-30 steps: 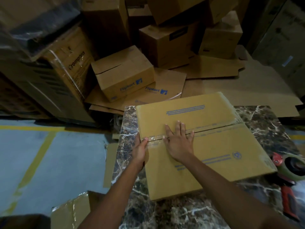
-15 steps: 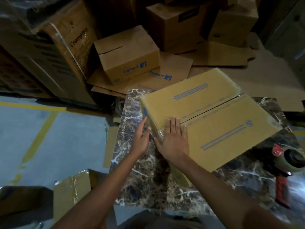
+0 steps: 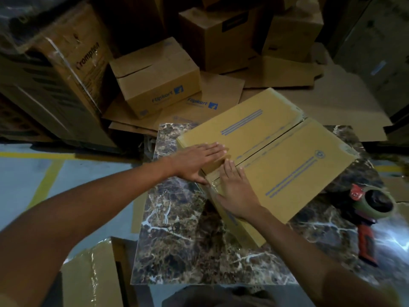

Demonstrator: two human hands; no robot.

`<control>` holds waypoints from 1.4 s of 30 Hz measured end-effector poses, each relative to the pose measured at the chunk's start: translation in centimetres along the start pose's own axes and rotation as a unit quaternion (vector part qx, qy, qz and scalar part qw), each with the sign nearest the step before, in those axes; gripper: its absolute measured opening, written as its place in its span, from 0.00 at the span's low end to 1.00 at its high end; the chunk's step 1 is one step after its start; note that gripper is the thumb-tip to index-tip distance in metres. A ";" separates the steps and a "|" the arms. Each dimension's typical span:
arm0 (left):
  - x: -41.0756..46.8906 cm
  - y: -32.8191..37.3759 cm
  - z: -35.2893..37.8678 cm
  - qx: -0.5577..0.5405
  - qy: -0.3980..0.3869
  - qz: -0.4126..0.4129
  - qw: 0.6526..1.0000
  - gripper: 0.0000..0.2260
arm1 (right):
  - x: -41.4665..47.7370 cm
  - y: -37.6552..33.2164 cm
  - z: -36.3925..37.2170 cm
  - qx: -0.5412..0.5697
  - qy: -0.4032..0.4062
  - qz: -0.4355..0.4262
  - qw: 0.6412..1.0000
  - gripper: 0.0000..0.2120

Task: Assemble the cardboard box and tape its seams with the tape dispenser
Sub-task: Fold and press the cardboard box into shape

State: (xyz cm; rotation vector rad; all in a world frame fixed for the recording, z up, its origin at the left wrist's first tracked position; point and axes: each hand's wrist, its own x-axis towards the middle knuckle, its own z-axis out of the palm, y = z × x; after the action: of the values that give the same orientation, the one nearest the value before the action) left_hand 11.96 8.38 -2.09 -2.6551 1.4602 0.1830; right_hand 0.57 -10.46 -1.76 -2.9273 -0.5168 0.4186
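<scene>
A yellow-brown cardboard box (image 3: 294, 165) with blue stripes lies on the dark marble table (image 3: 177, 231), turned at an angle, its two top flaps meeting in a centre seam. Clear tape shines at the seam's near end. My left hand (image 3: 199, 162) lies flat on the far flap beside the seam's near end. My right hand (image 3: 236, 191) presses flat on the near flap and the box's corner edge. The tape dispenser (image 3: 371, 216), red-handled with a greenish roll, lies untouched on the table to the right of the box.
Closed Flipkart boxes (image 3: 159, 78) and flattened cardboard (image 3: 332, 100) are piled behind the table. A large wrapped carton (image 3: 66, 74) leans at the left. A taped box (image 3: 93, 275) stands on the blue floor by the table's near left corner.
The box has turned further anticlockwise on the table. My left hand moved from the box's side onto the far flap, and my right hand slid toward the near corner.
</scene>
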 end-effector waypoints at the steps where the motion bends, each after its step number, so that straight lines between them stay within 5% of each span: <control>1: 0.0 0.1 0.7 0.001 -0.005 -0.003 1.000 0.49 | 0.0 -0.4 0.6 -0.029 0.013 0.019 0.999 0.42; 6: -0.1 0.9 2.5 0.037 0.015 -0.043 0.998 0.51 | 0.2 -2.1 1.7 -0.074 0.025 0.085 0.993 0.36; 13: -0.1 1.2 2.3 0.029 0.015 -0.044 0.999 0.52 | -0.2 -0.2 0.7 -0.029 0.076 0.048 0.996 0.34; 20: -0.6 2.1 2.7 0.005 0.030 -0.078 0.996 0.52 | -0.5 -1.2 1.8 0.025 0.099 0.168 0.980 0.25; 27: -0.5 2.0 0.3 -0.170 -0.015 -0.097 0.980 0.39 | -1.2 -0.6 1.6 0.018 0.071 0.152 0.986 0.42; 29: -0.1 1.4 -0.8 -0.238 0.036 -0.120 0.963 0.33 | -1.2 -0.2 1.8 -0.019 0.061 0.133 0.989 0.46; 35: 1.0 2.5 0.4 -0.096 0.055 -0.102 0.989 0.30 | -1.1 2.0 1.5 -0.054 0.029 0.065 0.996 0.45; 42: 2.2 9.8 1.5 -0.120 0.119 -0.299 0.939 0.29 | -1.7 7.4 -0.7 -0.073 0.001 0.013 0.997 0.52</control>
State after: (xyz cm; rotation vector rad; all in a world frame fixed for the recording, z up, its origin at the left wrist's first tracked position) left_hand 4.73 1.51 -4.30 -3.2694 0.6318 -0.0186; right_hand 1.62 -18.03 -2.01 -3.0775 -0.5314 0.3960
